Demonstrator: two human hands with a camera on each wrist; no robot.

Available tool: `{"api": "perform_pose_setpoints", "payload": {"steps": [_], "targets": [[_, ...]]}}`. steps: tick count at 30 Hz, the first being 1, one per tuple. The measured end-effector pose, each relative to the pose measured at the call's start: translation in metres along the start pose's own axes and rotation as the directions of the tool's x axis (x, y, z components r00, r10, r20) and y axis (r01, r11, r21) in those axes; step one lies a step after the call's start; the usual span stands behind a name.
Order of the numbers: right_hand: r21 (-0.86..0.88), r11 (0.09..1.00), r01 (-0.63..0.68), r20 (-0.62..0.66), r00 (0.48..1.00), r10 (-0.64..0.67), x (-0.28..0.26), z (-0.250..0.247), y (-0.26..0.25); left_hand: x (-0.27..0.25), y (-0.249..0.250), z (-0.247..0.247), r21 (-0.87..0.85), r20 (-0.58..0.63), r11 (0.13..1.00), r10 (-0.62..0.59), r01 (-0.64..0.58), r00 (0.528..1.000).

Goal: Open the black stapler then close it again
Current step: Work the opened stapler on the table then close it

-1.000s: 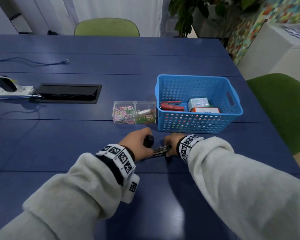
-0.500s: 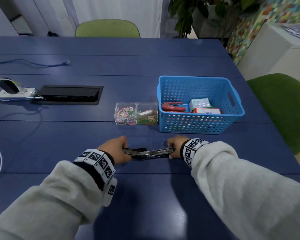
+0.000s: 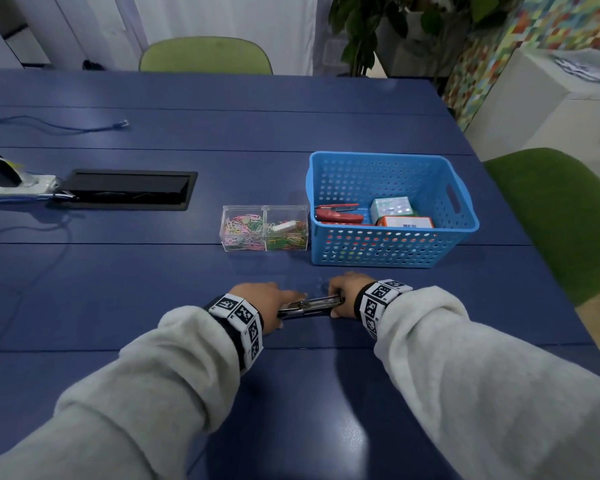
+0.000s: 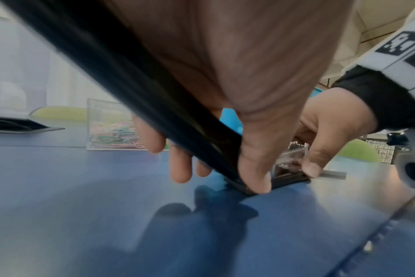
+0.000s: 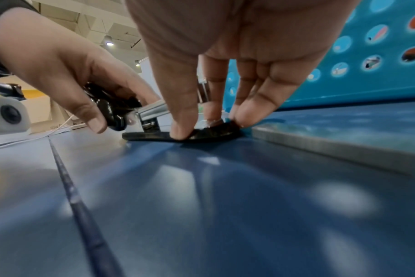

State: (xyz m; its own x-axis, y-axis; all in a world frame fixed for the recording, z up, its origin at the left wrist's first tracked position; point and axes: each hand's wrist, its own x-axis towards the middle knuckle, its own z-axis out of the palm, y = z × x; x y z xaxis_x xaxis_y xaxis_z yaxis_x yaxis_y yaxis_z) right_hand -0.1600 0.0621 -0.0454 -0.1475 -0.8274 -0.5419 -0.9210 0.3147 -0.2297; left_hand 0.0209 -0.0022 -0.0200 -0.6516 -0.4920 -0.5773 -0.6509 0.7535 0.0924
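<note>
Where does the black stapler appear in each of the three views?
Head: black stapler low in the centre, between the left hand and right hand.
Left wrist: its black lid crosses from upper left to centre.
Right wrist: centre, base on the table.
Shared landmark: the blue basket.

**Blue table in a bright room**

Wide blue table (image 3: 222, 140) of long planks, glossy with light patches. Green chair (image 3: 205, 56) at 12 o'clock, another green chair (image 3: 551, 216) at 3. White curtain (image 3: 222, 15) behind, leafy plant (image 3: 378, 26) at 1, colourful mosaic wall (image 3: 534, 36) and white cabinet (image 3: 541, 109) at 2.
</note>
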Motion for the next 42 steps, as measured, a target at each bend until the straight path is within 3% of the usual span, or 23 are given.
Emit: {"api": "perform_pose_setpoints", "payload": {"steps": [7,14,23,25,28,32,42], "targets": [[0.131,0.989,-0.071,-0.098,0.992,0.084,-0.021,-0.016,0.033,0.001,-0.005,0.001,0.029,-0.01,1.0,0.005,-0.005,1.0],[-0.085,0.982,-0.171,-0.003,0.985,0.172,-0.026,-0.006,0.05,0.002,-0.003,-0.001,0.051,-0.024,0.999,0.006,-0.005,1.0],[-0.113,0.972,-0.208,0.0,0.978,0.21,-0.029,-0.006,0.044,0.002,0.0,-0.002,0.071,-0.017,0.997,0.008,-0.007,1.0],[-0.009,0.984,-0.18,-0.075,0.981,0.178,-0.032,-0.013,0.04,0.002,0.0,-0.001,0.067,-0.009,0.998,0.01,-0.009,1.0],[0.139,0.99,-0.017,-0.158,0.987,0.039,-0.036,-0.021,0.022,0.003,0.0,-0.001,0.059,-0.007,0.998,0.012,-0.011,1.0],[-0.014,0.991,0.136,-0.091,0.987,-0.136,-0.033,-0.016,-0.003,0.002,0.0,-0.001,0.064,-0.02,0.998,0.013,-0.012,1.0],[-0.079,0.984,0.16,-0.071,0.984,-0.166,-0.028,-0.008,-0.012,0.001,0.001,0.0,0.062,-0.026,0.998,0.022,-0.021,0.999]]}}
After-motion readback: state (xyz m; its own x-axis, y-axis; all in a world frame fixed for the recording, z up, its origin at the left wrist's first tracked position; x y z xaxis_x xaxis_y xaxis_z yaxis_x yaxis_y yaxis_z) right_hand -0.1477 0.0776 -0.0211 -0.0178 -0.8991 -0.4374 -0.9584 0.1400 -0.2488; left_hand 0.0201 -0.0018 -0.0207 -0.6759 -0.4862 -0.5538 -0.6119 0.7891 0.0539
